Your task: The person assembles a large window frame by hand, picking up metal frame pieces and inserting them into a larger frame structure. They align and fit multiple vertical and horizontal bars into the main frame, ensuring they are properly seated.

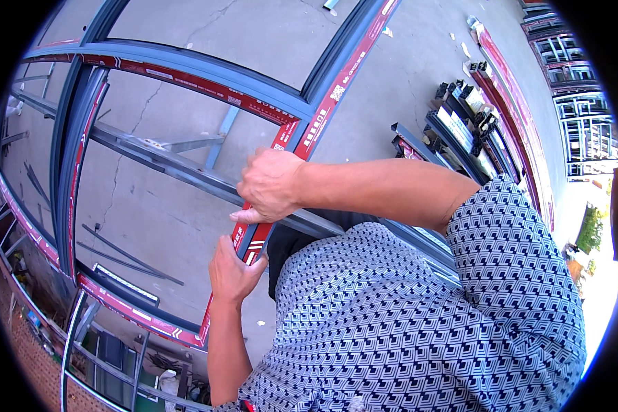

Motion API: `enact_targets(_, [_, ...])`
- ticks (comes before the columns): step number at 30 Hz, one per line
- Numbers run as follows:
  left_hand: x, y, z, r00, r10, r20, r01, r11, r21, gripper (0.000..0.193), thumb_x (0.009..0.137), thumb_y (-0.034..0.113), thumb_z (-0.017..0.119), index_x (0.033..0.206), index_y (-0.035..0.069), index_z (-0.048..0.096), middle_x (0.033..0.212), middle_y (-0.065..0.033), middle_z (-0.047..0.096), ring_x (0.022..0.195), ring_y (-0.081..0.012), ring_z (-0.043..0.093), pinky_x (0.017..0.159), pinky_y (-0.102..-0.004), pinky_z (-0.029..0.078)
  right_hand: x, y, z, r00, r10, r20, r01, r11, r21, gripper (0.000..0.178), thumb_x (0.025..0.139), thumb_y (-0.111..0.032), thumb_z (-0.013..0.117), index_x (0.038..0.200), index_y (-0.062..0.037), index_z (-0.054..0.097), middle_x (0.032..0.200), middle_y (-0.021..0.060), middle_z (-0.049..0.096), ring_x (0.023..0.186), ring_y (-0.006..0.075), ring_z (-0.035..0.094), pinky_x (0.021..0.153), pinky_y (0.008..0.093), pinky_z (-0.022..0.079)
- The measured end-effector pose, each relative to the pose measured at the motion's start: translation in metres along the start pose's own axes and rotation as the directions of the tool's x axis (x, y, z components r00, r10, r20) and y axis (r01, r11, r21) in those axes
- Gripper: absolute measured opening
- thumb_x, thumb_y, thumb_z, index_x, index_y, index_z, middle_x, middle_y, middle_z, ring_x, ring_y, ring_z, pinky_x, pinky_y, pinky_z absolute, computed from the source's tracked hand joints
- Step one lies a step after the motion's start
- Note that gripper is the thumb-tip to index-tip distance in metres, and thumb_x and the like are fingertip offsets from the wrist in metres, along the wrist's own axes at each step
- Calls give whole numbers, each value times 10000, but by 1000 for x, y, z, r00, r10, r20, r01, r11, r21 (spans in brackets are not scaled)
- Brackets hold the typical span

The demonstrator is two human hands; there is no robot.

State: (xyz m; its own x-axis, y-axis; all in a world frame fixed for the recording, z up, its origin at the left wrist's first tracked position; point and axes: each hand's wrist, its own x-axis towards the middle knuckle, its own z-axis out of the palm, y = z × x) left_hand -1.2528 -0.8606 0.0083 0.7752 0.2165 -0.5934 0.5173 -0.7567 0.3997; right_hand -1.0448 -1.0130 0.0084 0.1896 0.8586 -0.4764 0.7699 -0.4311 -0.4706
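Remotely, I see left hand (232, 271) and right hand (271, 184) gripping along the frame (258, 237). Staggered holds (my guess) steady it.

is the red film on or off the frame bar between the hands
On: the white-marked red film lines the frame bar between the left hand and right hand. Beneath them, cannot tell.

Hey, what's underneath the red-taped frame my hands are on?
Under the frame, a grey metal beam and thin dark strips on the floor show through. Anything directly behind its bars or your left hand and right hand is covered.
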Motion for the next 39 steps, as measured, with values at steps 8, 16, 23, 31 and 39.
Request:
enact_targets(8, [0, 1, -3, 1000, 0, 19, 1, 999, -52, 574, 753, 306, 896, 1126, 29, 560, 1037, -235, 705, 955, -464, 711, 833, -524, 570, -8, 18, 26, 947, -253, -197, 236, 966, -104, 780, 964, -804, 585, 938, -44, 758, 928, 107, 748, 941, 290, 708, 870, 435, 553])
enact_targets(16, [-2, 0, 2, 999, 30, -21, -31, 998, -52, 563, 767, 306, 895, 1127, 33, 559, 1029, -229, 696, 954, -464, 694, 834, -523, 564, -23, 21, 19, 907, -378, -184, 314, 900, -302, 585, 916, -616, 800, 1098, -77, 664, 996, 92, 743, 996, 251, 731, 896, 389, 554])
enact_targets(23, [3, 4, 4, 996, 79, -42, -78, 997, 18, 546, 785, 320, 887, 1113, 44, 550, 1035, -230, 696, 963, -459, 695, 839, -527, 562, -15, 16, 31, 938, -299, -177, 239, 925, -296, 375, 905, -340, 857, 1094, -96, 644, 1035, 92, 744, 1034, 260, 744, 927, 395, 569])
enact_targets(31, [32, 32, -1, 996, 70, 46, -69, 997, -36, 582, 806, 448, 893, 1073, 49, 565, 1006, -221, 712, 954, -467, 709, 833, -537, 562, -10, 11, 10, 983, -181, 10, 180, 969, -167, 512, 765, -340, 933, 1153, -94, 706, 1045, 99, 754, 1059, 292, 760, 922, 439, 623])
enact_targets(39, [33, 24, 2, 978, 205, -48, -203, 978, 47, 683, 792, 590, 899, 1021, 35, 573, 929, -215, 705, 875, -460, 705, 774, -540, 558, -5, 10, 11, 984, -176, 20, 177, 971, -164, 537, 759, -373, 933, 1174, -103, 726, 1135, 113, 775, 1111, 293, 760, 947, 449, 630])
